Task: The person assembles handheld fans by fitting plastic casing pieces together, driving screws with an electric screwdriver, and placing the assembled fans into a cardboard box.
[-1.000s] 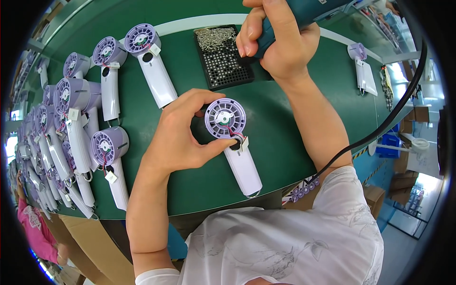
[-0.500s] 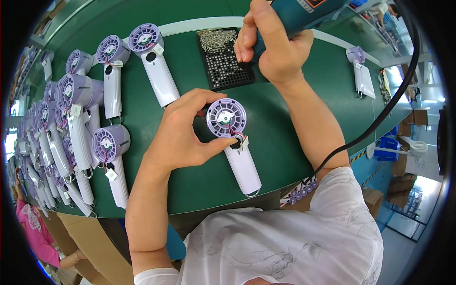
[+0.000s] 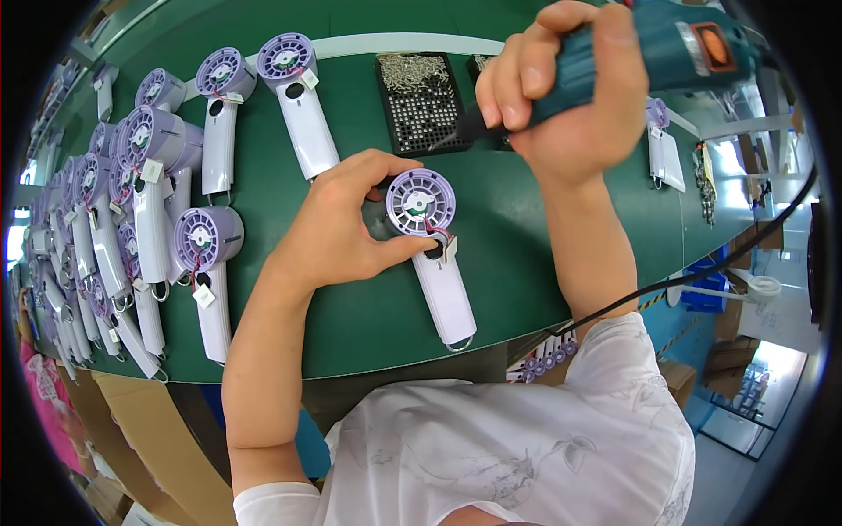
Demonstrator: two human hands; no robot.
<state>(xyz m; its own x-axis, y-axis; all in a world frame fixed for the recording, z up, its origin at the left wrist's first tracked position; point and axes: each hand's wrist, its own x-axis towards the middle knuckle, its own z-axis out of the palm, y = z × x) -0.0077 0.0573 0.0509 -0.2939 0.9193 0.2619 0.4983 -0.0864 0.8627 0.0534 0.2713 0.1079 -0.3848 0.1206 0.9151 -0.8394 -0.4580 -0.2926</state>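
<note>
My left hand (image 3: 346, 219) is closed around the round head of a lavender and white handheld fan (image 3: 445, 294), thumb pressed just below the head. The fan lies on the green table with its vaned face up, red wires and a small white tag at the neck, and a metal ring at the handle's end. My right hand (image 3: 583, 105) grips a teal corded electric screwdriver (image 3: 662, 48), held raised above the table. Its dark, slightly blurred tip points left, over the lower part of a black tray (image 3: 421, 110) of small metal screws.
Many similar fans (image 3: 149, 202) stand crowded along the table's left side. Another fan (image 3: 665, 153) lies at the far right near a bundle of small metal parts (image 3: 704, 171). A second dark tray (image 3: 478, 66) is partly behind my right hand. The black cord (image 3: 693, 272) loops down the right.
My right hand has tilted the screwdriver level and moved it to the right, its tip now over the screw tray. The left hand keeps its hold on the fan; the view has shifted slightly.
</note>
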